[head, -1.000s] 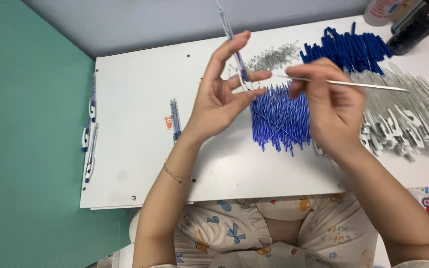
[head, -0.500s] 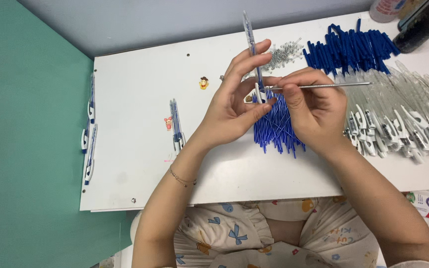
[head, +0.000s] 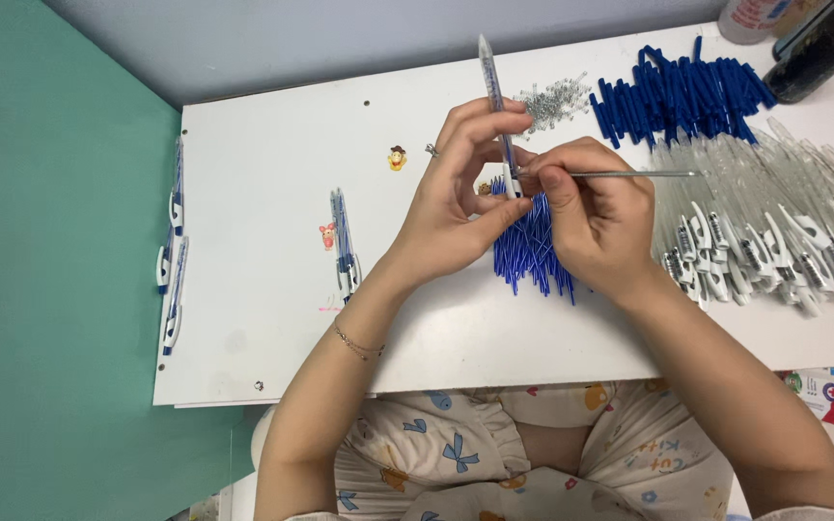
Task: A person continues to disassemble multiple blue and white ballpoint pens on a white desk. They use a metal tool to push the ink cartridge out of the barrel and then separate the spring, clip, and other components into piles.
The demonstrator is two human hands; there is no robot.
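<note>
My left hand holds a clear pen barrel upright, its tip pointing away from me. My right hand pinches a thin metal rod that lies level and points right, its near end at the bottom of the barrel. Both hands hover over a heap of blue ink refills on the white table. The join between rod and barrel is hidden by my fingers.
A pile of clear pen barrels with white clips lies at the right, blue caps behind it, small springs beside those. Two finished pens lie left of my hands. More pens sit along the left table edge. Dark bottle far right.
My hands have drawn closer together and a little left. The barrel has gone from tilted to nearly upright, and the rod's end has met its base.
</note>
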